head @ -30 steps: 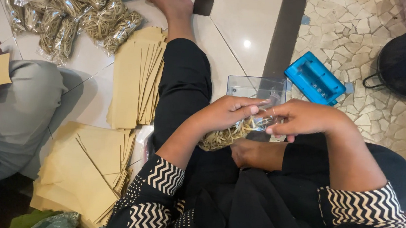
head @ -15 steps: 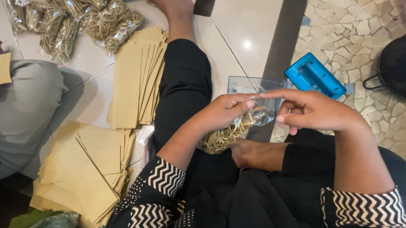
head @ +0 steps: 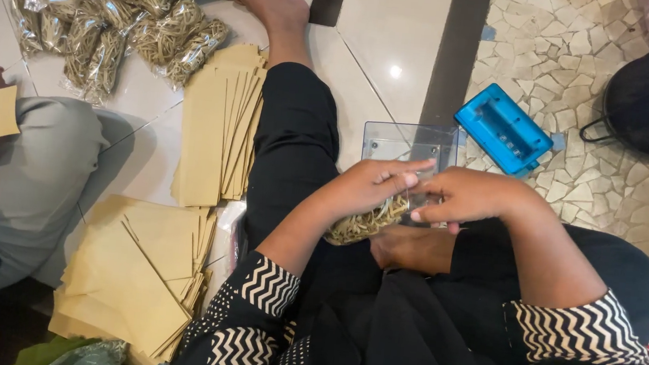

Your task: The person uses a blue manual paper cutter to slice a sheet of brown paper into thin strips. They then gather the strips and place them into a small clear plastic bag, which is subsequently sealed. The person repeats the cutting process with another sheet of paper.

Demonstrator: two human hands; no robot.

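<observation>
You sit on a tiled floor [head: 369,44] with your legs stretched out, seen from above. Beside your left leg lie two stacks of tan paper envelopes [head: 215,128], one fanned toward the floor's near left corner [head: 133,275]. Toward the far left corner sits a heap of clear packets filled with straw-coloured strips [head: 102,18]. Another person in grey [head: 32,170] sits at the left edge. A blue plastic punch [head: 502,128] rests on the floor to your right, with a clear plastic box [head: 407,144] just beyond your hands.

Over your lap, both hands meet on a small clear bag of thin yellowish strips [head: 368,220]. Your left hand [head: 371,189] supports the bag from above, fingers curled onto it. Your right hand [head: 470,198] pinches the bag's open top edge, finger and thumb pressed together on the film.

The bag looks light, soft and slippery, and its loose contents could likely spill. Take hold at the film's top edge, with the bulging bottom cradled.
</observation>
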